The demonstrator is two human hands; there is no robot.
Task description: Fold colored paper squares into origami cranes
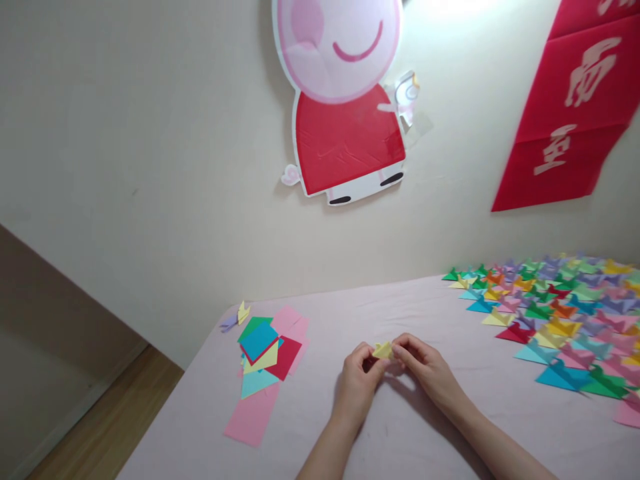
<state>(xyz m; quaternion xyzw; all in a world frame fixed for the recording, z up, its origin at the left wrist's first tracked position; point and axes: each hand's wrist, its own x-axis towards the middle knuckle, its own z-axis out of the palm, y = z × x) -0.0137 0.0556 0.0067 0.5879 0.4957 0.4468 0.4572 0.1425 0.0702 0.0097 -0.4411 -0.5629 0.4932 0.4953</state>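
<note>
Pinching one yellow folded paper between the fingertips of our left hand and right hand, we hold it over the pale cloth. Leftward lie at least seven overlapping sheets and two folded pieces, yellow and purple; rightward, dozens of folded birds; above, one red banner bears characters we cannot read.

I saw a pale wall with a big pink cartoon cutout in a red dress on it. A red banner with pale writing hung to the right. Bright light shone up top. A pinkish cloth, a bit wrinkly, reached the wall. Brown wood floor showed down at the left.
</note>
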